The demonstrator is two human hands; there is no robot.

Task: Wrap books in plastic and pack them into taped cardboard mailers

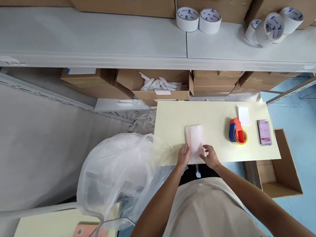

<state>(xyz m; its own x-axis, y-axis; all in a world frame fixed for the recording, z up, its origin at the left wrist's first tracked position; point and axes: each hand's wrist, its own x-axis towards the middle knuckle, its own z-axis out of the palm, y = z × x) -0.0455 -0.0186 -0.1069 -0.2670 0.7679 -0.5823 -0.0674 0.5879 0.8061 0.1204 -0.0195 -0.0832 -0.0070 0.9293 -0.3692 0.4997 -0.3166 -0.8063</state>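
A pale pink flat packet (196, 138) lies on the small cream table (211, 114) in front of me. My left hand (184, 156) rests at the packet's near left edge, fingers bent onto it. My right hand (209, 155) sits at the packet's near right corner, its fingers curled on that edge. Both hands touch the packet, which stays flat on the table. A red and blue tape dispenser (237, 131) with yellow tape stands to the right of the packet, apart from my hands.
A white card (243, 114) and a blurred small item (264, 132) lie at the table's right. A large clear plastic bag (116, 176) bulges at the left. An open cardboard box (279, 171) stands at the right. Tape rolls (199, 19) sit on the shelf (75, 39) above.
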